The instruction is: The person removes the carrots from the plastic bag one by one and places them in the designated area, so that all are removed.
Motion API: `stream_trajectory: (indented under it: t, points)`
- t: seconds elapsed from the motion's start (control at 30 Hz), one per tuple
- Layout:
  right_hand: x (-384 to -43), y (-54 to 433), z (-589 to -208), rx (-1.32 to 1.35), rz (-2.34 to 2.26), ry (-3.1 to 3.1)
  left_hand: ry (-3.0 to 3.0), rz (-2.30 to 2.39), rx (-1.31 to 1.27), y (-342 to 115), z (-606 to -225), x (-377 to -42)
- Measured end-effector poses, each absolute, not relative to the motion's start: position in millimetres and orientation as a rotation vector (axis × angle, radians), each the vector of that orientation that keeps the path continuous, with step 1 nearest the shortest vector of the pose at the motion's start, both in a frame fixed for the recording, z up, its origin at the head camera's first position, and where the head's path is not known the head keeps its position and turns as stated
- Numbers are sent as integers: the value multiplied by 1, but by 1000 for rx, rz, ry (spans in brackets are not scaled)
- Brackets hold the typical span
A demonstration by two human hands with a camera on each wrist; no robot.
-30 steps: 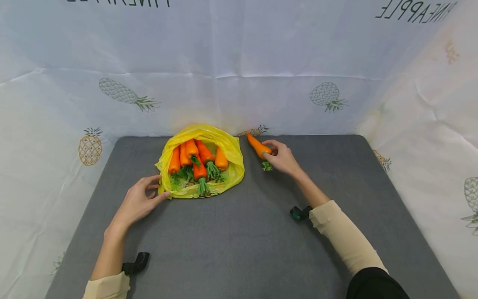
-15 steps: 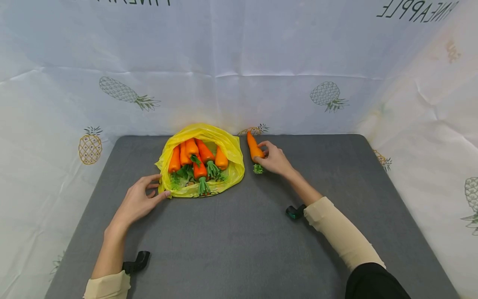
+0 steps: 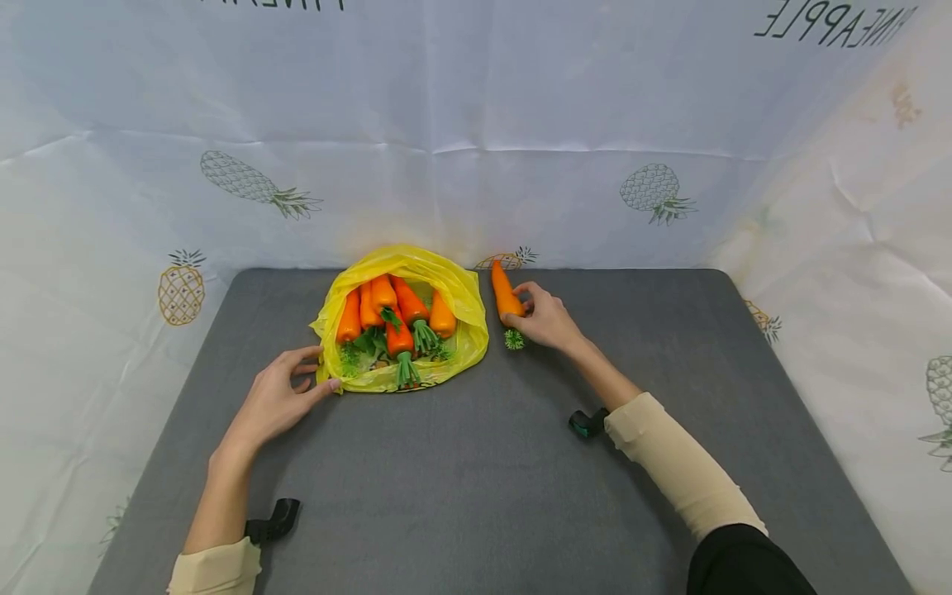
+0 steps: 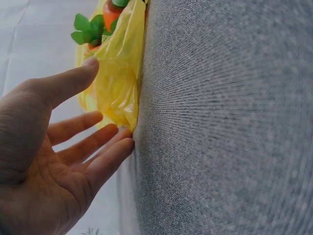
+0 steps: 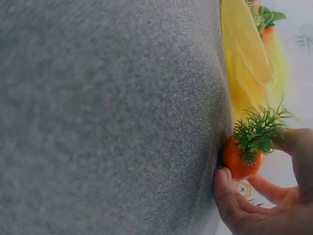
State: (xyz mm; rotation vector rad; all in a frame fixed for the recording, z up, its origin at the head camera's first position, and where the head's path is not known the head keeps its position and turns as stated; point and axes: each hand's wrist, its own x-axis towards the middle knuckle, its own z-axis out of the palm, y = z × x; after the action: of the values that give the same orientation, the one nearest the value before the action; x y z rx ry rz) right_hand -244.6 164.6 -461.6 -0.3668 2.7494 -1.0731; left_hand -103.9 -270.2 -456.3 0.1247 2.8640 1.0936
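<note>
A yellow plastic bag (image 3: pixel 470 351) lies on its side near the table's far edge, its mouth facing me. Several orange carrots (image 3: pixel 398 339) with green tops are inside. My left hand (image 3: pixel 278 397) is at the bag's left side, thumb at the lower rim and fingers extended along the plastic, as the left wrist view shows. Just right of the bag, my right hand (image 3: pixel 546 321) holds one carrot (image 3: pixel 503 289) by its thick end, between thumb and fingers. Its tip points to the far edge, and its feathery green top (image 5: pixel 257 134) faces the right wrist camera.
The grey table (image 3: pixel 461 487) ends at the white curtain (image 3: pixel 476 99) printed with pineapples, which hangs behind it and at both sides. A black wrist mount (image 3: pixel 275 522) juts out from the left forearm and another black mount (image 3: pixel 587 423) from the right.
Over the last second my right hand has shifted left with the carrot, closer to the bag, and the carrot has turned to point more straight away. My left hand keeps its place.
</note>
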Motion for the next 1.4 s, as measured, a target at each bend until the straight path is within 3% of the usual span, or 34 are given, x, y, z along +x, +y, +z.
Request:
stream_trajectory:
  t: [1.4]
  points:
    - [-243, 150, -439, -555, -1296, 2733, 2793, 1100, 14, -269, -454, -107]
